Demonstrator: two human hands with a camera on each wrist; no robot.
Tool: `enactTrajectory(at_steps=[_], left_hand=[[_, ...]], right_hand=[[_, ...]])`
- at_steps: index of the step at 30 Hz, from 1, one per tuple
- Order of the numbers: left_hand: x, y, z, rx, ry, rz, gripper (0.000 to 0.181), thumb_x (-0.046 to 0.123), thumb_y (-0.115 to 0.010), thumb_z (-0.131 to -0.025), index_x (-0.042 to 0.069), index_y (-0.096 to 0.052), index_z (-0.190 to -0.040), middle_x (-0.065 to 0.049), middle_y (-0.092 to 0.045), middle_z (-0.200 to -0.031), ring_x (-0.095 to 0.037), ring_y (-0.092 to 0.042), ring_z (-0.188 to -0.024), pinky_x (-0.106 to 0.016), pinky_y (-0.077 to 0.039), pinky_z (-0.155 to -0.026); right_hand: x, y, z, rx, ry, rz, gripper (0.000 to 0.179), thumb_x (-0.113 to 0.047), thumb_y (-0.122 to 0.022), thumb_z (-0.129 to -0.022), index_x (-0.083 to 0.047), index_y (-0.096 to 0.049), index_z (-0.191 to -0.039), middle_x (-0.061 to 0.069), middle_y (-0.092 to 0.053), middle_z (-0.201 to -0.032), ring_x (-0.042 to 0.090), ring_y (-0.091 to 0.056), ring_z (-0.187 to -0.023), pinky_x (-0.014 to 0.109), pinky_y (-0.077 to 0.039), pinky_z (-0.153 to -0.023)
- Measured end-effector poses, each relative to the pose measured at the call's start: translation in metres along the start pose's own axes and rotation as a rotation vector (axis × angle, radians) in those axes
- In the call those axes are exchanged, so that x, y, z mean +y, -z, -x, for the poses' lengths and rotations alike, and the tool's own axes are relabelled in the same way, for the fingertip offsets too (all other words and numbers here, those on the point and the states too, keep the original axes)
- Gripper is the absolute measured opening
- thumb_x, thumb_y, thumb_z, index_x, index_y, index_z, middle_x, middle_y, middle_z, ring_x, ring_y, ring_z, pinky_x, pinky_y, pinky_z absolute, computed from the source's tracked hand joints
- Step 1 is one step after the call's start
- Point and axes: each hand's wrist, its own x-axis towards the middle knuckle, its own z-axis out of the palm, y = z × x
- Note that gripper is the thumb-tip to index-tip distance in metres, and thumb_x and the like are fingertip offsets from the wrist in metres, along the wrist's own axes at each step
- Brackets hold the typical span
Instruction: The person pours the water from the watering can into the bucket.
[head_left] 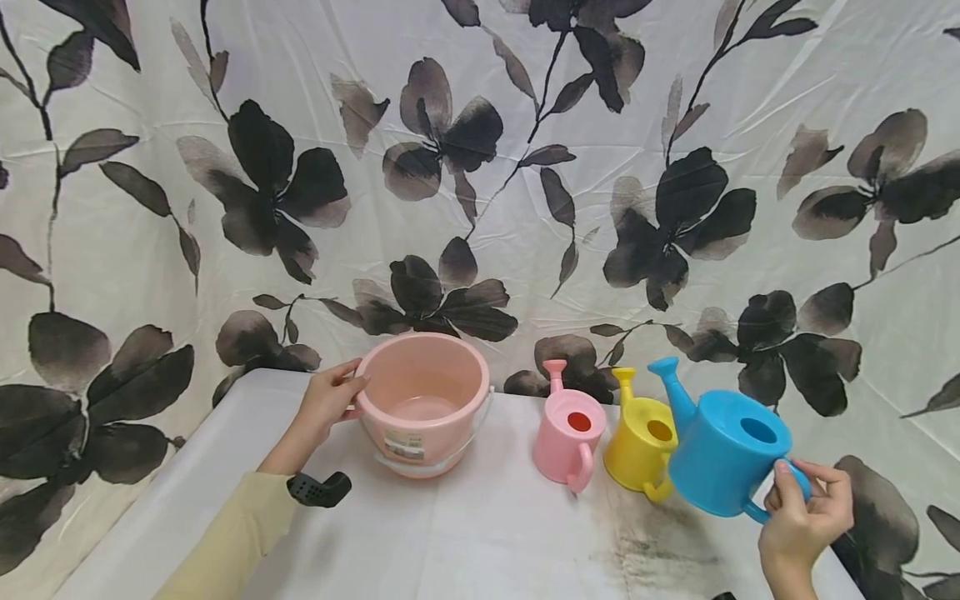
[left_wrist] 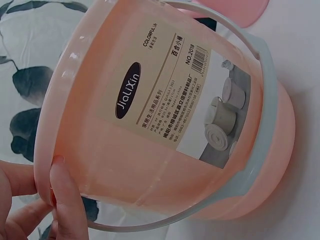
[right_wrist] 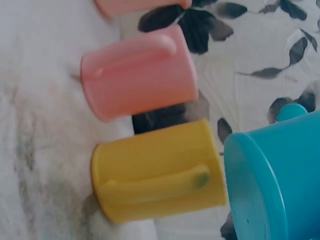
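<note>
My left hand (head_left: 327,400) pinches the left rim of a pink bucket (head_left: 423,429); in the left wrist view the thumb lies on the outside of the bucket wall (left_wrist: 120,170), by its paper label. The bucket's pale handle hangs down in front. At the right, my right hand (head_left: 810,508) grips the handle of a blue watering can (head_left: 720,454), which is tilted and raised off the table. Its underside shows in the right wrist view, where the hand itself is out of sight. A yellow watering can (head_left: 637,446) and a pink watering can (head_left: 566,437) stand side by side between bucket and blue can.
A white cloth covers the table (head_left: 450,542), with a brownish stain (head_left: 652,546) in front of the yellow can. Behind it hangs a white curtain (head_left: 555,242) with dark flowers. A black strap device (head_left: 318,489) sits on the left wrist.
</note>
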Motion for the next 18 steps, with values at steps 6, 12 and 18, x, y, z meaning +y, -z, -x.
enactTrajectory(at_steps=[6,12,18], left_hand=[[0.000,0.000,0.000,0.001,0.009,0.003,0.055,0.021,-0.051,-0.098,0.007,-0.033,-0.149,-0.014,-0.051,-0.111,-0.002,-0.055,-0.070,-0.015,-0.055,-0.059],[0.000,-0.001,0.000,0.009,0.004,-0.006,0.055,0.021,-0.051,-0.098,0.007,-0.034,-0.149,-0.013,-0.052,-0.108,-0.002,-0.055,-0.070,-0.015,-0.055,-0.059],[0.001,-0.001,0.000,0.008,0.009,-0.007,0.055,0.022,-0.051,-0.099,0.007,-0.033,-0.149,-0.014,-0.051,-0.110,-0.003,-0.055,-0.071,-0.015,-0.055,-0.060]], right_hand=[[0.010,0.012,-0.002,0.124,-0.042,0.080,0.027,0.010,-0.052,-0.088,-0.016,-0.055,-0.086,-0.006,-0.047,-0.054,0.004,-0.033,-0.038,0.016,-0.026,-0.039],[0.022,0.017,-0.005,0.228,-0.083,0.167,0.025,0.006,-0.052,-0.090,-0.020,-0.053,-0.086,-0.007,-0.044,-0.054,0.004,-0.033,-0.040,0.015,-0.027,-0.041],[0.042,0.023,-0.009,0.274,-0.101,0.197,0.028,0.005,-0.052,-0.089,-0.022,-0.053,-0.085,-0.008,-0.043,-0.052,0.004,-0.032,-0.041,0.016,-0.026,-0.042]])
